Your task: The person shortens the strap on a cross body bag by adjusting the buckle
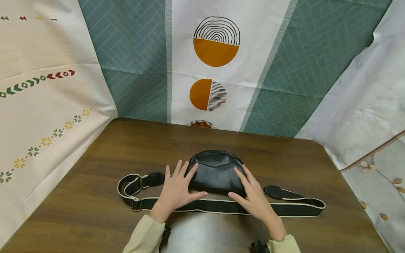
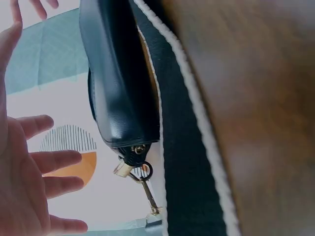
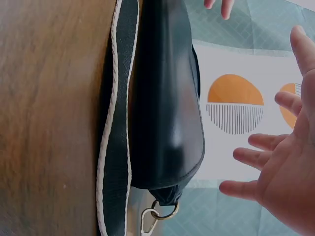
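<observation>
A black half-moon shoulder bag (image 1: 215, 175) lies on the wooden table, its curved top pointing away from me. Its wide black strap (image 1: 215, 206) with white edging runs along the near side and loops back at both ends. My left hand (image 1: 177, 188) hovers by the bag's left end, fingers spread and straight. Over the right end is my right hand (image 1: 251, 195), fingers likewise spread. Both wrist views show a gap between palm and bag. A metal clasp (image 2: 145, 189) joins strap and bag at the left end, and another clip (image 3: 150, 219) hangs at the right end.
The brown table (image 1: 95, 211) has rounded far corners. A teal and white patterned cloth (image 1: 215, 70) hangs behind it. White cloths stand at the left (image 1: 47, 123) and right (image 1: 364, 116) sides. Bands of gold-buckled strap (image 1: 136, 204) lie on the left.
</observation>
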`<state>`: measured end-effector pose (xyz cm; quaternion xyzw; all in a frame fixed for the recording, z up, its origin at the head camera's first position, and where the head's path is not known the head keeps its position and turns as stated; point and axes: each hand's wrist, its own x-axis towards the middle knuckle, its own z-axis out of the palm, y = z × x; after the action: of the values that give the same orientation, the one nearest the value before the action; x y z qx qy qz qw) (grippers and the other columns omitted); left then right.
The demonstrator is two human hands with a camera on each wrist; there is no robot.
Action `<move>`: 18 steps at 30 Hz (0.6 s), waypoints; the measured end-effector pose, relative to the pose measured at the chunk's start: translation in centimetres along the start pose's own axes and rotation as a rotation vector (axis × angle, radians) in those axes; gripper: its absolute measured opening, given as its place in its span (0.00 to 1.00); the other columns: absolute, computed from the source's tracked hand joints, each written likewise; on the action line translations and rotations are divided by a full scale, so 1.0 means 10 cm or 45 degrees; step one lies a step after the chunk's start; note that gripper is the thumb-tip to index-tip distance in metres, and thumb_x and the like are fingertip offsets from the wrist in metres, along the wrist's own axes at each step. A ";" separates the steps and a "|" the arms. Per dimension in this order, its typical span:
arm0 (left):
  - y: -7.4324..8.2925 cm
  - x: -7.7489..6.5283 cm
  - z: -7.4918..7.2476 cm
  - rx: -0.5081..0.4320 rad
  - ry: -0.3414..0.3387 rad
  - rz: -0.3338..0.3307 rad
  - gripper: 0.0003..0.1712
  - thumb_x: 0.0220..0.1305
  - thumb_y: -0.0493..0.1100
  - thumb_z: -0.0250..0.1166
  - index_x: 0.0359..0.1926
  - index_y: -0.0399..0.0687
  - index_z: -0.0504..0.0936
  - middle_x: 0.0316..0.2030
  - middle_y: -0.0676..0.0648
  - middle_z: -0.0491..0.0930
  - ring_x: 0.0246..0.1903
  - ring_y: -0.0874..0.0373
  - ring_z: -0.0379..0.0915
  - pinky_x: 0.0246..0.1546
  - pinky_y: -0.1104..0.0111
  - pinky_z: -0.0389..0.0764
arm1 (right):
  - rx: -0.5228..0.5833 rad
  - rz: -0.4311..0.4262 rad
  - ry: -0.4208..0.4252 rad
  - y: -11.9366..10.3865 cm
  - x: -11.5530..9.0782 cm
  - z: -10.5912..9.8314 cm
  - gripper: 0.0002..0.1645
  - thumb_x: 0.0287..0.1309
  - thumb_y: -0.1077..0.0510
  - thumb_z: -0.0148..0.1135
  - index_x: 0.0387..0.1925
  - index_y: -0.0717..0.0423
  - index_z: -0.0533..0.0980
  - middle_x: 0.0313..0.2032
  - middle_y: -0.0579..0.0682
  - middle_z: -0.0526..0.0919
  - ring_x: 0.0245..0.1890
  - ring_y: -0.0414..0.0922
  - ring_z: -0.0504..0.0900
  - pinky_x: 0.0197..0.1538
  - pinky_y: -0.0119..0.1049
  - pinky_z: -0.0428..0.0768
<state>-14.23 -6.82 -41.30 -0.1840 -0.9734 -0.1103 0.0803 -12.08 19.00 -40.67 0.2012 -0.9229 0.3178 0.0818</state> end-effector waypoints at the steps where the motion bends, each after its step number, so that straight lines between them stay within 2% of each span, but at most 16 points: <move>1: -0.01 -0.02 0.00 -0.004 -0.001 0.005 0.54 0.43 0.81 0.44 0.67 0.56 0.56 0.63 0.41 0.57 0.64 0.44 0.42 0.55 0.40 0.42 | 0.006 -0.005 0.000 0.00 0.00 0.01 0.43 0.51 0.45 0.62 0.66 0.44 0.54 0.66 0.59 0.48 0.60 0.63 0.53 0.50 0.68 0.54; 4: -0.04 -0.08 0.00 -0.016 -0.005 0.008 0.53 0.44 0.79 0.48 0.66 0.54 0.58 0.62 0.40 0.60 0.63 0.44 0.45 0.54 0.40 0.44 | 0.029 -0.026 -0.007 -0.02 -0.01 0.03 0.42 0.51 0.45 0.61 0.65 0.45 0.56 0.65 0.59 0.51 0.60 0.62 0.54 0.50 0.66 0.56; 11: -0.12 -0.18 -0.02 -0.055 0.004 0.010 0.51 0.45 0.76 0.51 0.64 0.51 0.61 0.58 0.40 0.65 0.61 0.44 0.52 0.54 0.42 0.50 | 0.155 -0.103 -0.010 -0.05 0.00 0.09 0.39 0.51 0.49 0.63 0.62 0.56 0.61 0.62 0.58 0.58 0.61 0.55 0.58 0.53 0.57 0.62; 18: -0.18 -0.26 -0.04 -0.094 0.034 -0.002 0.50 0.45 0.74 0.55 0.62 0.47 0.64 0.54 0.41 0.69 0.58 0.44 0.58 0.53 0.45 0.56 | 0.189 -0.159 0.001 -0.07 0.02 0.17 0.38 0.50 0.50 0.64 0.61 0.58 0.62 0.60 0.56 0.62 0.59 0.50 0.61 0.53 0.53 0.64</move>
<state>-12.49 -9.46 -41.77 -0.1844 -0.9677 -0.1487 0.0865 -11.95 17.34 -41.57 0.2639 -0.8825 0.3795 0.0867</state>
